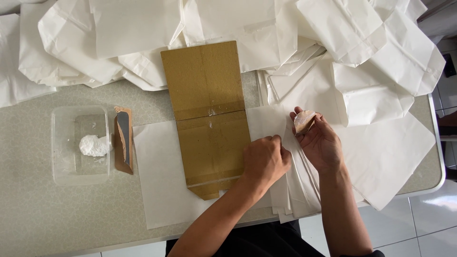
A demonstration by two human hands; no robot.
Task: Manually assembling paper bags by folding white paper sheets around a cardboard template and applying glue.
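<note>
A brown cardboard template (207, 114) lies flat on a white paper sheet (159, 181) in the middle of the table. My left hand (264, 161) rests just right of the template, fingers closed, pinching the edge of the white paper there. My right hand (320, 143) hovers beside it, palm up, holding a small paste-smeared cardboard scrap (303, 122) between thumb and fingers. Under both hands lies a stack of white paper sheets (381, 157).
A clear plastic tub (62, 166) holding a lump of white paste (94, 145) stands at the left, with a worn cardboard strip (124, 140) beside it. Finished white paper bags (143, 33) pile across the back. The table edge (435, 183) runs along the right.
</note>
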